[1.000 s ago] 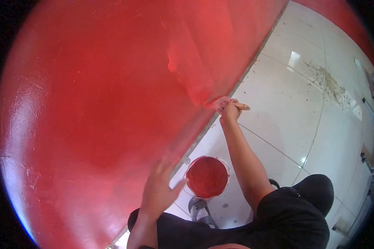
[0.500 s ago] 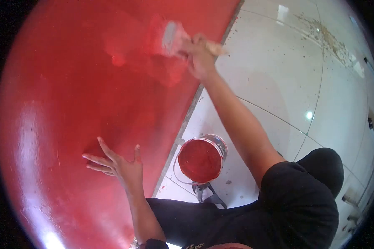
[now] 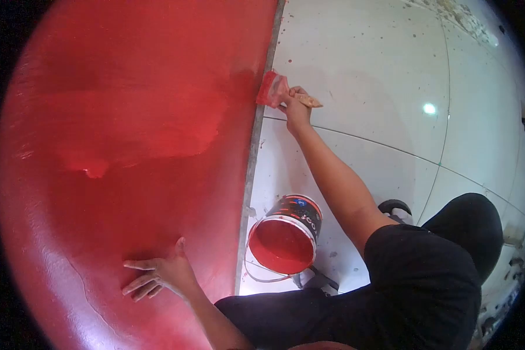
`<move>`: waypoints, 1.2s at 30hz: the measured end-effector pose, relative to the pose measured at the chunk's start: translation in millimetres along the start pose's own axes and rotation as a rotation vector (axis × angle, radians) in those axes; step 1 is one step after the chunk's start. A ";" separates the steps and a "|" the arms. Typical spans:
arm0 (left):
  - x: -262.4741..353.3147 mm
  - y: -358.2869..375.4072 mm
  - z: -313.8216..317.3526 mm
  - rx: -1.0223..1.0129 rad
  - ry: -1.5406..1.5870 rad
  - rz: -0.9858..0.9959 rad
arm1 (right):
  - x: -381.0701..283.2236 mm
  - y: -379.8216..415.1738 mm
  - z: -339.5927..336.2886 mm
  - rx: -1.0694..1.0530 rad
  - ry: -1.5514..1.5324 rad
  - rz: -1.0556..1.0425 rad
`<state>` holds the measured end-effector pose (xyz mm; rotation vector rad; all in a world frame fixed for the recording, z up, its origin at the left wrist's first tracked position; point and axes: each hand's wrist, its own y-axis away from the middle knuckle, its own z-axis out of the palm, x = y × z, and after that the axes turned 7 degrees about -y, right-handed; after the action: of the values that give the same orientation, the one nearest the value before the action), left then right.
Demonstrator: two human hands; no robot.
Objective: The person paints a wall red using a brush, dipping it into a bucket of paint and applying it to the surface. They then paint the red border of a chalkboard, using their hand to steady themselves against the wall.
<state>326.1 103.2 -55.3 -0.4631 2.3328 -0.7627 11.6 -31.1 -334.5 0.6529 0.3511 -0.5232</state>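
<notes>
My right hand (image 3: 298,109) is closed round the wooden handle of a wide paintbrush (image 3: 272,89). Its bristles, loaded with red paint, are at the edge where the red wall (image 3: 157,192) meets a grey border strip (image 3: 249,169). A brighter band of paint (image 3: 157,125) spreads across the upper part of the red surface. My left hand (image 3: 163,275) has its fingers spread against or just over that surface, lower left, holding nothing. Between my arms stands a paint bucket (image 3: 283,245) with red paint inside, a dark printed label and a wire handle.
White floor tiles (image 3: 367,76) with small paint spots lie right of the border strip. My bent knee (image 3: 466,233) and a foot in a sandal (image 3: 395,209) are near the bucket. Debris (image 3: 466,20) is scattered at the upper right.
My right hand has brought the brush from over the red surface to its edge by the strip. The view has shifted, and my left hand appears lower, still spread.
</notes>
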 end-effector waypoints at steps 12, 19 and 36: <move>5.1 2.4 -2.5 0.054 -0.009 0.041 | -84.6 23.5 109.7 -0.501 -0.451 0.007; 15.1 2.0 -14.7 -0.040 -0.004 -0.036 | -10.9 -28.1 20.2 -0.186 -0.159 0.213; 8.8 0.6 -10.4 -0.046 -0.001 -0.011 | -11.1 -50.2 5.9 -0.117 0.163 -0.005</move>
<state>312.7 103.4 -53.1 -0.4966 2.3530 -0.7154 -24.8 -64.9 -349.1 0.5827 0.5329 -0.4517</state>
